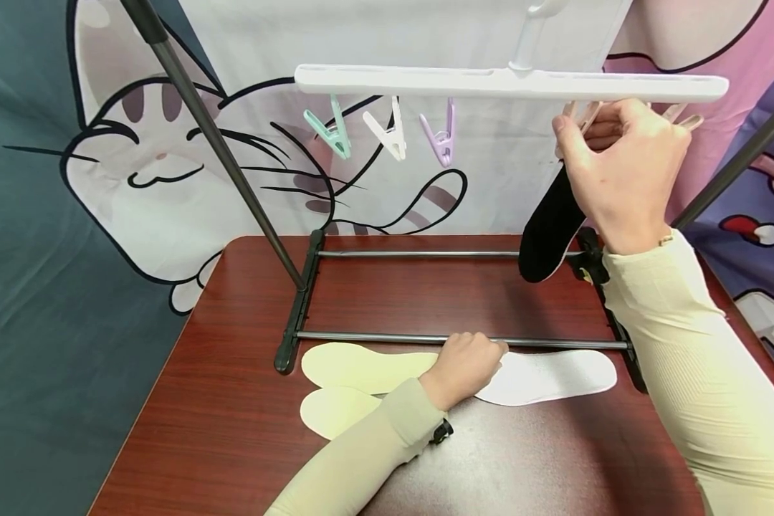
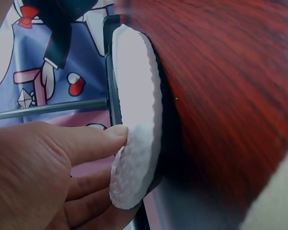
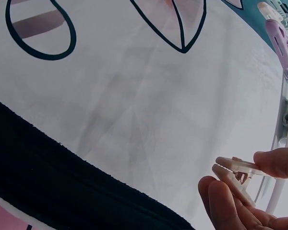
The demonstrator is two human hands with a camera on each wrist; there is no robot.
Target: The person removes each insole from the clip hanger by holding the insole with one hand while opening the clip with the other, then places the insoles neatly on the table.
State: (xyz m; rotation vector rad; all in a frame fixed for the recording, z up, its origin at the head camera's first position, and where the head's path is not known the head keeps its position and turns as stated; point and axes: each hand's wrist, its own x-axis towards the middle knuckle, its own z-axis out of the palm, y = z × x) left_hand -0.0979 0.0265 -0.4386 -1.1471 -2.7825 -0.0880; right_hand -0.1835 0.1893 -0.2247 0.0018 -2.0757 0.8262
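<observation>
My left hand (image 1: 467, 365) pinches a white insole (image 1: 551, 376) low over the table. In the left wrist view, the thumb lies on the insole's white textured face (image 2: 139, 91), with fingers beneath it and a dark underside at its edge. Under the white hanger bar (image 1: 426, 80), my right hand (image 1: 632, 158) pinches a beige clothespin (image 3: 237, 179) between thumb and fingers. A black insole (image 1: 551, 229) hangs slanted just below that hand; its upper end is hidden. Another beige clothespin (image 1: 684, 118) shows right of the hand.
Green (image 1: 332, 129), white (image 1: 390, 132) and purple (image 1: 443, 132) clothespins hang from the bar. Two pale yellow insoles (image 1: 361, 365) lie on the brown table (image 1: 206, 401), partly under the left forearm. The dark metal stand (image 1: 303, 301) has crossbars along the tabletop and slanted side poles.
</observation>
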